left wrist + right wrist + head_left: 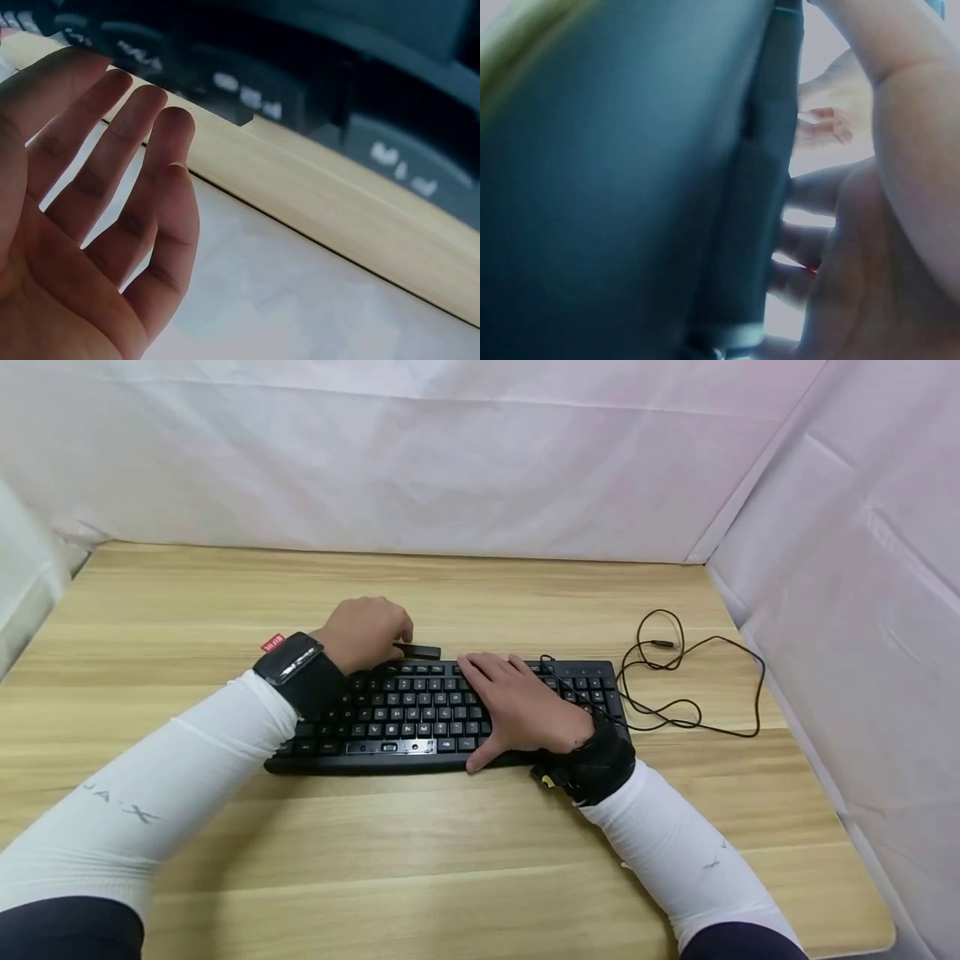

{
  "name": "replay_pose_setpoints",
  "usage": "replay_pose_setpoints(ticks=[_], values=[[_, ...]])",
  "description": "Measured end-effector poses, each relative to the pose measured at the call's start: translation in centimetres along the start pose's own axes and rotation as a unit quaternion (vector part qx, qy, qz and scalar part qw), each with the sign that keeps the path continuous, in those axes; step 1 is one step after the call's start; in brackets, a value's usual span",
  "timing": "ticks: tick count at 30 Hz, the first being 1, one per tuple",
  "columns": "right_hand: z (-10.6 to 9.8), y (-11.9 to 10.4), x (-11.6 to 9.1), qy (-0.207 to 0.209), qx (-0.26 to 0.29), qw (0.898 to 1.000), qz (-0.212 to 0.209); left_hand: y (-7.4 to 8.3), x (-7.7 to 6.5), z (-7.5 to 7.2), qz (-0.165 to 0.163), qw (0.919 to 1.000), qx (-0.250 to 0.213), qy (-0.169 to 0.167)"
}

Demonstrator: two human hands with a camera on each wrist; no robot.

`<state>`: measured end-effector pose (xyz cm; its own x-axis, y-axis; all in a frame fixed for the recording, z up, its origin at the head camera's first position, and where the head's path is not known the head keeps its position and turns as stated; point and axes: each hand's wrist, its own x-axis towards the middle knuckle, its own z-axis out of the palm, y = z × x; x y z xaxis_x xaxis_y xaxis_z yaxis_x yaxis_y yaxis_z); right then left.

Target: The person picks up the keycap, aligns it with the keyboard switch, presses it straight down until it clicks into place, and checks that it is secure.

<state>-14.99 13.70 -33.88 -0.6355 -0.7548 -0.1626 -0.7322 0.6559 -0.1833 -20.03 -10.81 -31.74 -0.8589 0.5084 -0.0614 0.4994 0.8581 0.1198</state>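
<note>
A black keyboard (408, 714) lies on the table, with a shiny bare slot (390, 747) in its front row where the space bar would sit. Just beyond its back edge is a long, narrow black keycap (423, 652), apparently the space bar. My left hand (367, 631) pinches the left end of this keycap between thumb and forefinger; the other fingers (124, 150) hang loosely bent behind the keyboard. Across the right part of the keys rests my right hand (525, 710), fingers spread and thumb out at the front edge. In the right wrist view, the keyboard's dark side fills the left half.
A thin black cable (738, 647) runs over the keyboard's right end and lies in loops on the wooden table (420, 868), its plug (662, 644) among them. White cloth (390, 460) hangs behind the table and along its right side.
</note>
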Motion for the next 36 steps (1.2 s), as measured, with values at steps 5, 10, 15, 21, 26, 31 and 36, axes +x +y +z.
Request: replay_pose_setpoints(ticks=[5,10,15,21,26,31,36], values=[[-0.1,-0.2,0.1,-0.006,-0.008,1.000,0.002,-0.2,-0.1,0.0,-0.006,0.9999,0.006,-0.007],[-0.4,0.0,0.0,-0.004,-0.009,1.000,0.002,-0.2,-0.3,-0.5,-0.002,0.9999,0.015,0.005],[-0.2,0.4,-0.3,0.008,-0.018,1.000,-0.003,0.4,-1.8,-1.3,0.025,0.9989,0.008,0.039],[0.2,0.6,-0.4,0.010,-0.015,1.000,-0.004,2.0,-5.2,-1.3,0.069,0.9955,-0.012,0.065],[0.0,0.8,-0.3,0.000,-0.008,1.000,0.000,3.4,-7.4,-0.7,0.088,0.9936,-0.009,0.070],[-0.2,1.2,-0.4,-0.004,-0.002,1.000,0.004,4.7,-8.4,0.3,0.109,0.9913,-0.001,0.074],[-0.2,1.5,-0.7,-0.004,-0.004,1.000,0.010,5.5,-8.8,1.6,0.131,0.9879,0.013,0.082]])
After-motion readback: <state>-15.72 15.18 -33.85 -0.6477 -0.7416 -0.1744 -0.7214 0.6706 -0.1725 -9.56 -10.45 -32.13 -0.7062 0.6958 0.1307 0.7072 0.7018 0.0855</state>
